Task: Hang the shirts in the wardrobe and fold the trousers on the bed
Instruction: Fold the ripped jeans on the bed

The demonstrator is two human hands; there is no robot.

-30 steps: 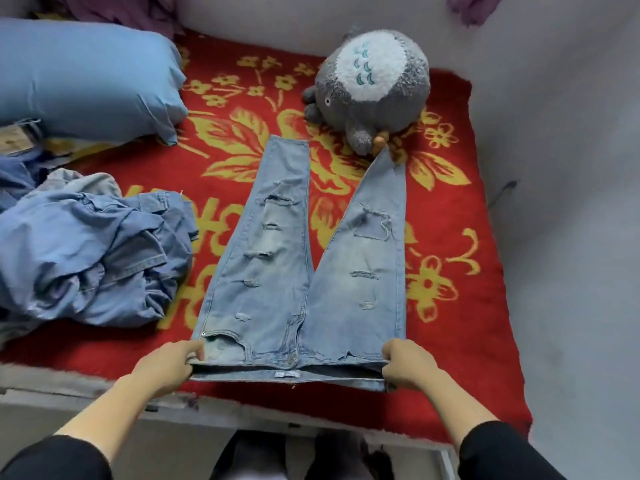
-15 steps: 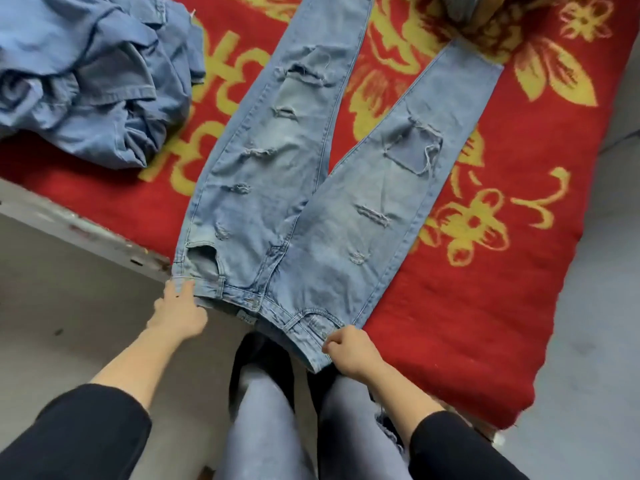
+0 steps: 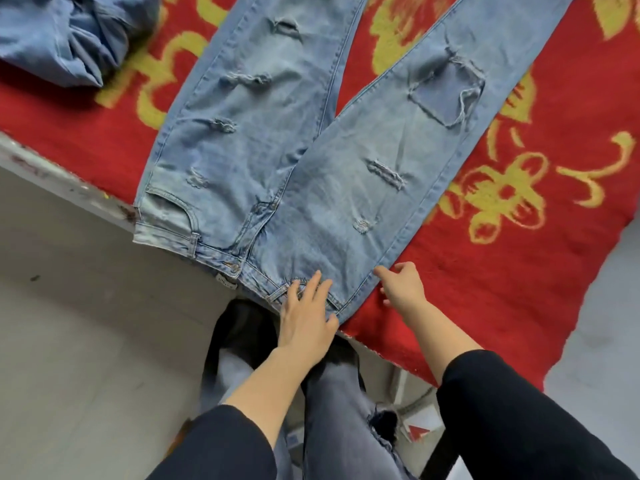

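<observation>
jeans (image 3: pixel 263 150): lay flat on the bed (image 3: pixel 502 289), waistband hanging over its edge
left grip (image 3: pixel 306 317): fingers straight, flat on the waistband
right grip (image 3: pixel 403 287): loosely curled beside the seam, pinching nothing

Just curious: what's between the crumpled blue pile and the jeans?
Only bare red blanket with a yellow pattern, seen in the head view.
</observation>
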